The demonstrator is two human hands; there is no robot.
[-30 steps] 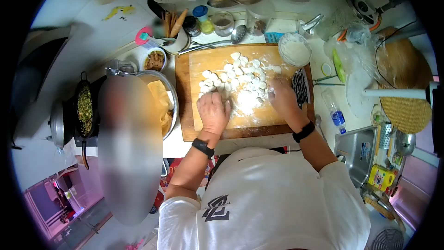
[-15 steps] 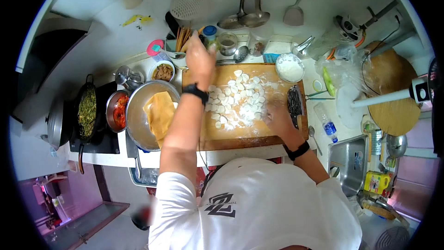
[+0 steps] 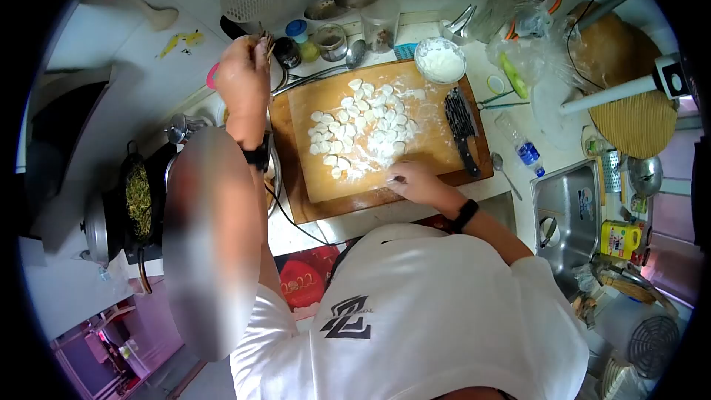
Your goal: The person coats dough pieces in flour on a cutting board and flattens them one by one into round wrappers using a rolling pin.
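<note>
My left hand [image 3: 244, 78] is raised at the utensil holder behind the board, its fingers closed at the tops of some thin sticks; what they grip is hard to make out. My right hand [image 3: 418, 182] rests at the front edge of the wooden board [image 3: 437, 155], fingers curled together, anything in them hidden. Many small floured dough pieces [image 3: 348, 130] lie on the board, with loose flour near its middle. A black-patterned knife [image 3: 461, 122] lies on the board's right side. The bowl of flour [image 3: 441, 61] stands at its back right corner.
Jars [image 3: 330, 43] and a long slotted spoon [image 3: 355, 53] are behind the board. At the left stands a pan of chopped greens [image 3: 138, 200]. A bottle [image 3: 528, 152], a spoon [image 3: 506, 175] and the sink [image 3: 578, 204] are at the right. A blurred oval covers part of the left side.
My left hand has left the dough pieces and risen to the utensil holder at the back left. My right hand has moved from the board's right part to its front edge. The view has shifted.
</note>
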